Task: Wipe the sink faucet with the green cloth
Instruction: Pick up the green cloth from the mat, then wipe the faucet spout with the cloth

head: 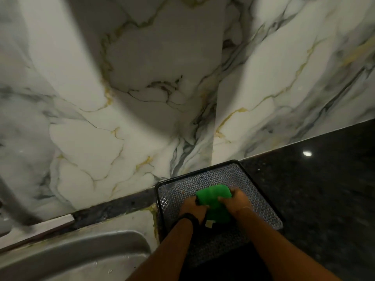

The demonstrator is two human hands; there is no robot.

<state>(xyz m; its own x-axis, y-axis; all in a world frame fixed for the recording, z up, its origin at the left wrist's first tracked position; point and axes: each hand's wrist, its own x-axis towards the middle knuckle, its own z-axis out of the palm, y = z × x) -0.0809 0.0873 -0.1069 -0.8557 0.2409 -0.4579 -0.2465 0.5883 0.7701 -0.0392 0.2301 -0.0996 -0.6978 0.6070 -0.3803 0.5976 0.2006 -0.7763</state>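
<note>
The green cloth (215,201) lies folded on a dark patterned tray (223,175) on the counter. My left hand (192,207) grips its left edge; a black band circles that wrist. My right hand (236,200) grips its right edge. A blurred grey shape at the far left edge, the faucet (12,201), rises beside the sink, well away from both hands. The steel sink (81,252) sits at the lower left.
A marble-patterned wall (142,98) fills most of the view behind the counter. Dark speckled countertop (324,189) extends to the right of the tray. A dark strip and yellowish sealant run between the sink rim and the wall.
</note>
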